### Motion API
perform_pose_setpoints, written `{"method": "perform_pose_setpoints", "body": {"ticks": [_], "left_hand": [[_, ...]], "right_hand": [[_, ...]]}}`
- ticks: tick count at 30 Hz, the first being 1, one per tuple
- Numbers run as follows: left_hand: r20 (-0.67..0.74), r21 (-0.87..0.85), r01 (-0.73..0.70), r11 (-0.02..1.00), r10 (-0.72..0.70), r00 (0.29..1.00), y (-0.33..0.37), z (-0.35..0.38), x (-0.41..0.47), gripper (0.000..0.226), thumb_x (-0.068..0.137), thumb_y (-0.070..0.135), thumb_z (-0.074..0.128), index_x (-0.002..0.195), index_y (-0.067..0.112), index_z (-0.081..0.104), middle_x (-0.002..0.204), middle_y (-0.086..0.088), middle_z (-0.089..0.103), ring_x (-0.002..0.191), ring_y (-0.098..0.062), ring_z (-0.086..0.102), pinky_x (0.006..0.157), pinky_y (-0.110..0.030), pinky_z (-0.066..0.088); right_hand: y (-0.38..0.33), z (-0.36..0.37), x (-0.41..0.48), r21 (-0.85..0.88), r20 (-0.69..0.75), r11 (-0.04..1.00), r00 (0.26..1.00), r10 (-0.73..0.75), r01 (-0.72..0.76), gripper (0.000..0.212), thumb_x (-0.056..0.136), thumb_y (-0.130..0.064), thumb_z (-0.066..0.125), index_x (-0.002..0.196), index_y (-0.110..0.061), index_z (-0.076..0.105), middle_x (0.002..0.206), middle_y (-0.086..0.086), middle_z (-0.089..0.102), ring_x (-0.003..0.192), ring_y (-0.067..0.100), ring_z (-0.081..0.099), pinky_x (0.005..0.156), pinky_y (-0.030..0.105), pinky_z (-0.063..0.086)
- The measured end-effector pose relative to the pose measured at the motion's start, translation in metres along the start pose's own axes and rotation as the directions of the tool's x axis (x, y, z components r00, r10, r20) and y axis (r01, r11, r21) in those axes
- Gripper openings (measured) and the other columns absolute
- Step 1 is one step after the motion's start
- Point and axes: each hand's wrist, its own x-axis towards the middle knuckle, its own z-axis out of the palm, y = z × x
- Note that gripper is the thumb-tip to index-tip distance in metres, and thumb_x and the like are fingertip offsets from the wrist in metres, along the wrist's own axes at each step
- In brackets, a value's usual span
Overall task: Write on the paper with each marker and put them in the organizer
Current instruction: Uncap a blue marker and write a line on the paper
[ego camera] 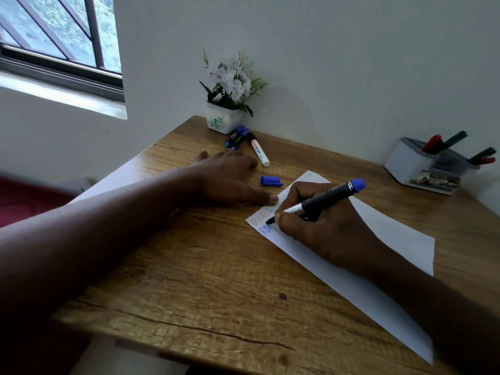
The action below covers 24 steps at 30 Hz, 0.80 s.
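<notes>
My right hand point(322, 228) grips an uncapped blue marker point(324, 200) with its tip on the white paper point(392, 239), beside fresh blue strokes. Lines of earlier writing run along the paper's left edge. My left hand point(230, 177) lies flat, fingers spread, its fingertip pressing the paper's edge. The marker's blue cap point(270, 181) lies on the wooden desk point(189, 266) just beyond the paper. Two blue markers point(236, 138) and a white-barrelled marker point(259, 152) lie further back. The white organizer point(414, 166) at the right holds red and green markers point(457, 140).
A white pot of artificial white flowers point(227, 104) stands against the wall behind the loose markers. A window point(59, 39) is at the upper left. The desk's front edge runs across the bottom of the view.
</notes>
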Motion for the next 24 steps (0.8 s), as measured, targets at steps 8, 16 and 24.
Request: {"method": "perform_pose_setpoints", "body": {"ticks": [8,16,24], "left_hand": [[-0.011,-0.009,0.000,1.000,0.000,1.000,-0.0013,0.0009,0.0009,0.118,0.055,0.092,0.035,0.157,0.034,0.023,0.168,-0.001,0.016,0.153,-0.024,0.015,0.120,-0.061,0.004],[-0.024,-0.010,-0.004,1.000,0.004,1.000,-0.0047,0.0032,0.0055,0.123,0.050,0.095,0.033,0.156,0.035,0.024,0.168,-0.002,0.016,0.153,-0.024,0.015,0.121,-0.062,0.005],[-0.025,-0.009,-0.003,1.000,0.003,1.000,-0.0034,0.0031,0.0039,0.109,0.065,0.092,0.041,0.156,0.034,0.024,0.168,-0.001,0.015,0.154,-0.024,0.014,0.120,-0.061,0.003]], "right_hand": [[0.0006,-0.0007,-0.0010,-0.005,0.005,1.000,1.000,0.011,-0.011,0.016,0.083,-0.010,0.075,0.073,-0.016,0.064,0.065,-0.010,0.062,0.062,0.000,0.056,0.055,0.010,0.040],[0.0027,0.0013,-0.0007,-0.012,-0.075,1.000,0.997,0.024,-0.025,0.013,0.082,-0.012,0.073,0.072,-0.013,0.066,0.062,-0.013,0.061,0.062,-0.001,0.058,0.056,0.011,0.042],[0.0038,0.0028,0.0003,-0.057,-0.113,0.998,0.994,0.014,-0.021,0.015,0.081,-0.014,0.075,0.071,-0.008,0.065,0.061,-0.007,0.060,0.058,0.001,0.056,0.053,0.015,0.042]]}}
